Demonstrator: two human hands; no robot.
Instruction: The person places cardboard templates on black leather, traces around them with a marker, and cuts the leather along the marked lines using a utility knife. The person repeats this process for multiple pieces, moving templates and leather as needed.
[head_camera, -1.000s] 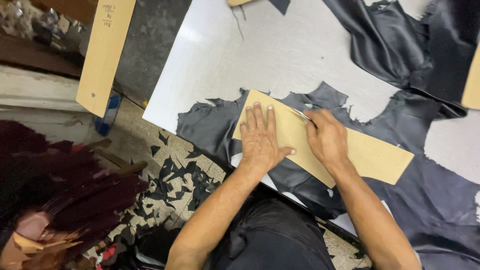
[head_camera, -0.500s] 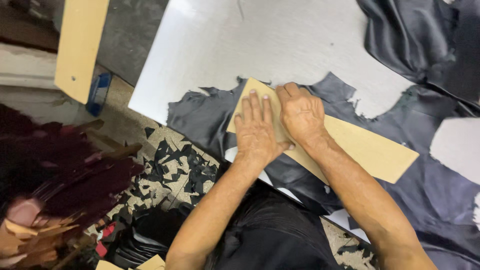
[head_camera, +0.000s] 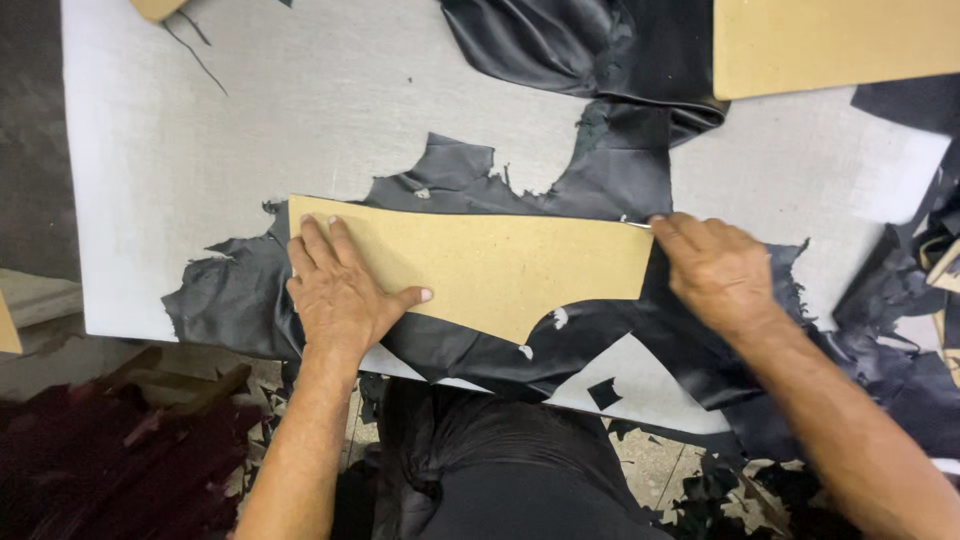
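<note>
A tan cardboard template (head_camera: 500, 265) lies on a dark leather hide (head_camera: 600, 160) spread over the white cutting board (head_camera: 250, 120). My left hand (head_camera: 340, 290) presses flat on the template's left end, fingers spread. My right hand (head_camera: 715, 270) sits at the template's upper right corner, fingers curled on a thin pale tool whose tip (head_camera: 632, 222) touches the template's edge. The tool's body is hidden inside the hand.
A second tan cardboard piece (head_camera: 830, 45) lies at the top right, partly over the folded hide. Leather scraps (head_camera: 730, 490) litter the floor below the board's near edge. Dark red material (head_camera: 100, 460) is piled at the bottom left.
My right hand has slid from beside my left hand along the template's top edge to its right end. The left hand stays pressed on the template.
</note>
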